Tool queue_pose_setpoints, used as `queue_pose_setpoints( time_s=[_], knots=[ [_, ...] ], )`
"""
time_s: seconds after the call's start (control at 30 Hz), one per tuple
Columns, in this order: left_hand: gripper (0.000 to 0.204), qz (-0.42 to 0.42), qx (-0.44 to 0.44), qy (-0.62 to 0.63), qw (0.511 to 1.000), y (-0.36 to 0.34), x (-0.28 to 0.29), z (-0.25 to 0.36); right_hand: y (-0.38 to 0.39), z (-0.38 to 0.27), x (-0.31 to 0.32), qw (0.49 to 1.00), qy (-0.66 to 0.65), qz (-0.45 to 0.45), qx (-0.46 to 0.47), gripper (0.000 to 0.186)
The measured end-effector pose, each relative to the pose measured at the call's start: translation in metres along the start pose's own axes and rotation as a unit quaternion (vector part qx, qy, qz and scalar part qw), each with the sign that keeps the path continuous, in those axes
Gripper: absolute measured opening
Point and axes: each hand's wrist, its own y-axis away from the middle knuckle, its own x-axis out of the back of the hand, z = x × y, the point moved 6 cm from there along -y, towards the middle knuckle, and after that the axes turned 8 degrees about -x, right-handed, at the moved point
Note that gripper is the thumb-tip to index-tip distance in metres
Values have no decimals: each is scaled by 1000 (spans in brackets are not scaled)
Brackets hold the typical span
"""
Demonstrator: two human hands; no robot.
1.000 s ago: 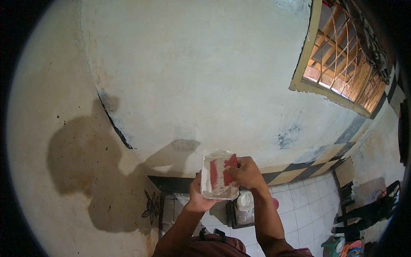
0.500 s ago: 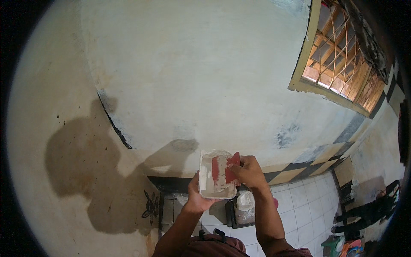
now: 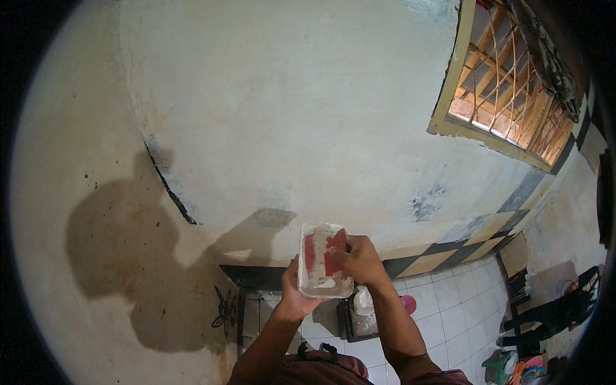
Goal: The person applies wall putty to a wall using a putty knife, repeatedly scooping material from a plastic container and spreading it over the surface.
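In front of me my left hand point(image 3: 296, 292) holds a white rectangular tray point(image 3: 328, 294) from its left side and underneath. Pale putty coats the tray's inside and rim. My right hand point(image 3: 364, 260) is closed on a red putty scraper point(image 3: 335, 256), which lies over the inside of the tray. A second strip of red shows left of a pale band of putty; I cannot tell whether it belongs to the same scraper. My right fingers partly cover the scraper.
A pale, patchy plastered wall point(image 3: 289, 128) rises ahead, with a barred window point(image 3: 507, 83) at upper right. Below my hands a dark-edged stand point(image 3: 350, 324) bears a white bag point(image 3: 364, 301). A pink round object point(image 3: 409, 304) lies on the white tiled floor point(image 3: 449, 308). Colourful items point(image 3: 513, 369) sit at lower right.
My right hand has moved left with the scraper, further over the tray. My left hand and the tray stay nearly in place. More of the pink object shows beside my right forearm.
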Motion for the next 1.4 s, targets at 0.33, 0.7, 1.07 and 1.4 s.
queue_pose_setpoints(
  time_s=[0.33,0.7,1.07,1.4],
  knots=[
    [66,17,16,-13,1000,5,-4,-3,7,18,10,996,-37,-12,-78,23],
    [64,34,10,-12,999,5,4,-1,12,13,0,992,-84,-21,-92,22],
    [72,10,19,-54,998,2,20,-9,-1,24,-10,967,-221,-44,-121,25],
    [69,33,18,-37,999,5,8,0,13,20,-13,990,-105,-18,-98,24]
  ],
)
